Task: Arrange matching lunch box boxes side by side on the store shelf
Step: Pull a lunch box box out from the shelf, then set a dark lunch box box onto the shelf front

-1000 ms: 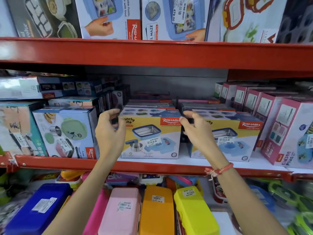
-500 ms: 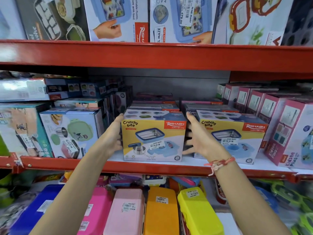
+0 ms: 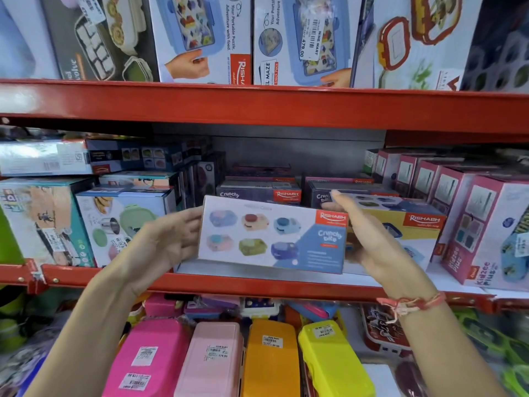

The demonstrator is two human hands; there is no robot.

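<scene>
I hold a Crunchy Bite lunch box box (image 3: 272, 234) tipped toward me, so its white top with several pictured lunch boxes faces the camera, just above the middle shelf's red front edge (image 3: 257, 285). My left hand (image 3: 169, 242) presses its left end and my right hand (image 3: 372, 242) presses its right end. A matching yellow Crunchy Bite box (image 3: 406, 224) stands on the shelf right behind my right hand, partly hidden. Two darker Crunchy Bite boxes (image 3: 257, 193) sit further back.
Pink Kidzee Plus boxes (image 3: 481, 224) line the right of the shelf. A green-pictured lunch box box (image 3: 123, 222) and stacked boxes stand on the left. Coloured plastic lunch boxes (image 3: 269, 356) lie below, and larger boxes (image 3: 200, 38) stand on the upper shelf.
The box stood upright on the shelf with its yellow front toward me. It is now lifted off the shelf, pulled forward and tipped, top face showing, between both hands.
</scene>
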